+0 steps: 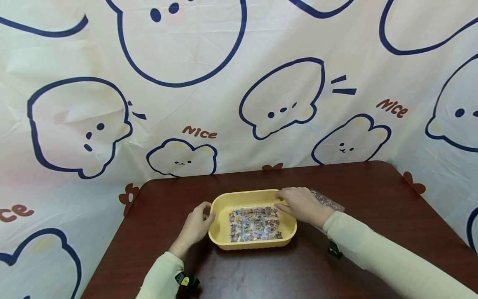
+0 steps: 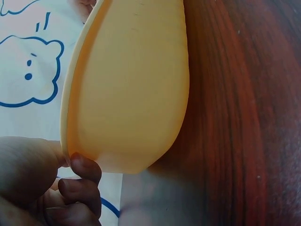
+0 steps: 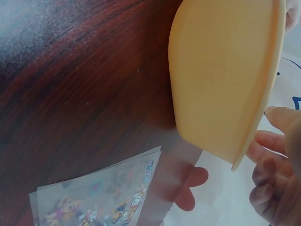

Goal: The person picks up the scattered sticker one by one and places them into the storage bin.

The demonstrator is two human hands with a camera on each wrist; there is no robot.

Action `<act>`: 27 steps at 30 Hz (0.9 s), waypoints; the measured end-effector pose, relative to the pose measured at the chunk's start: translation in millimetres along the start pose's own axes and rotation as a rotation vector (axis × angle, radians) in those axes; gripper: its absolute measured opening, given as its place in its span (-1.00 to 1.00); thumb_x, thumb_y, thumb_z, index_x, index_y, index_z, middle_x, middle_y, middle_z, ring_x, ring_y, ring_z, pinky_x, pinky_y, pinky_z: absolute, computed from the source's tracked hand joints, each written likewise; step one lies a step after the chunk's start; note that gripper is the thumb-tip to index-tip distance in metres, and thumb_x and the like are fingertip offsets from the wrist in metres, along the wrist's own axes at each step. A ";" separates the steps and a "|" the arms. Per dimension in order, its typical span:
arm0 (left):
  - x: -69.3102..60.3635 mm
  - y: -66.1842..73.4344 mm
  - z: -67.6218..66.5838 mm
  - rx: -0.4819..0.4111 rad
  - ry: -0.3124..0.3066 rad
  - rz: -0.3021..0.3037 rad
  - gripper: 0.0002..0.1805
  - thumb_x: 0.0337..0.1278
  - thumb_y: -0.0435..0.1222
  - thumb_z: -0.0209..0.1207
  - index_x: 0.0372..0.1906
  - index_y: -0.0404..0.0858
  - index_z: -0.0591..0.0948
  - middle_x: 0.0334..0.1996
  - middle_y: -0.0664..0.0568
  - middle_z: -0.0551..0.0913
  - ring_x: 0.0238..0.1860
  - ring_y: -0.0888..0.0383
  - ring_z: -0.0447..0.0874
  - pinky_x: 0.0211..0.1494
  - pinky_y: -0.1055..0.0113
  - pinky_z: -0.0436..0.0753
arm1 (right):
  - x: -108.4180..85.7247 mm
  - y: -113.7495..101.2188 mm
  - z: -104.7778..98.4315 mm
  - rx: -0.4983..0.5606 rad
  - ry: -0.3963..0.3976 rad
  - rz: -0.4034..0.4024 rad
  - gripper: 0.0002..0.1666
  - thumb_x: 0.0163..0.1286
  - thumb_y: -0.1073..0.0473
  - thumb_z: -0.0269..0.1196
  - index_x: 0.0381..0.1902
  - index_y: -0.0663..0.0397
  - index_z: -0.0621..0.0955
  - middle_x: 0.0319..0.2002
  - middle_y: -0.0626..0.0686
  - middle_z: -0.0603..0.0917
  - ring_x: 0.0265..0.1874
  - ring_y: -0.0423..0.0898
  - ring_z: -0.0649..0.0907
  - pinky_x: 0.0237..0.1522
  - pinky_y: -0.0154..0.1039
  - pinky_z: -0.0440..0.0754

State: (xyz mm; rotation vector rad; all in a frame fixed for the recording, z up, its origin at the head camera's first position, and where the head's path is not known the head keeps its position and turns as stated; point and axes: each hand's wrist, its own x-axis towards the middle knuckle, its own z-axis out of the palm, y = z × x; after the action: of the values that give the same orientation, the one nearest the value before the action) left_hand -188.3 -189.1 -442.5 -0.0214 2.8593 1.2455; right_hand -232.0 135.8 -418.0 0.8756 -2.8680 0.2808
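Note:
A yellow plastic basin (image 1: 257, 246) with rounded corners is on the dark wooden table. Inside it lies a patch of small, colourful printed pictures (image 1: 255, 224), like sticker sheets. My left hand (image 1: 196, 224) pinches the basin's left rim between thumb and fingers; the left wrist view shows that hand (image 2: 77, 190) on the rim. At the far right corner, my right hand (image 1: 300, 204) holds the rim, thumb on one side and fingers on the other. Clear sheets with cartoon stickers (image 3: 103, 197) lie on the table beyond the right hand, partly hidden by it in the head view.
The reddish-brown table (image 1: 254, 274) reaches back to a white cloth (image 1: 224, 104) printed with blue cartoon outlines. More of this cloth hangs at both sides. A dark strap with a device (image 1: 186, 280) sits at the left wrist.

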 end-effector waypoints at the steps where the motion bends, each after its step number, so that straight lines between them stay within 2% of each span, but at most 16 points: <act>1: 0.1 -0.1 0.3 0.000 0.002 0.001 -0.70 0.38 -0.31 0.16 0.13 -0.30 0.53 -0.52 -0.12 0.74 -0.53 0.15 0.65 -0.47 0.34 0.53 | -0.6 0.1 -0.3 0.004 -0.001 0.001 -0.66 0.41 -0.06 0.32 -0.03 0.03 0.73 -0.20 -0.02 0.79 -0.47 -0.23 0.63 -0.51 -0.35 0.52; 12: -0.4 1.1 -0.1 0.011 0.005 0.008 -0.70 0.37 -0.33 0.15 0.14 -0.31 0.53 -0.51 -0.12 0.74 -0.54 0.16 0.65 -0.47 0.34 0.54 | -8.0 0.2 -5.2 0.006 0.035 0.005 -0.69 0.40 -0.06 0.32 -0.07 0.00 0.73 -0.22 -0.05 0.79 -0.41 -0.20 0.67 -0.49 -0.34 0.52; 27: 0.8 0.9 -0.4 0.018 -0.004 0.001 -0.69 0.38 -0.31 0.14 0.14 -0.31 0.53 -0.46 -0.13 0.74 -0.49 0.12 0.67 -0.45 0.33 0.55 | -15.6 7.5 -16.8 0.017 0.041 0.050 -0.70 0.42 -0.08 0.30 -0.10 -0.01 0.72 -0.27 -0.08 0.76 -0.44 -0.27 0.59 -0.44 -0.32 0.56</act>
State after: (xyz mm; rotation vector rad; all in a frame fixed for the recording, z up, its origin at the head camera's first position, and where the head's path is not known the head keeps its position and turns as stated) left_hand -189.1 -188.8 -441.6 -0.0167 2.8674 1.2183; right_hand -222.3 153.9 -405.4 0.7921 -2.8571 0.3252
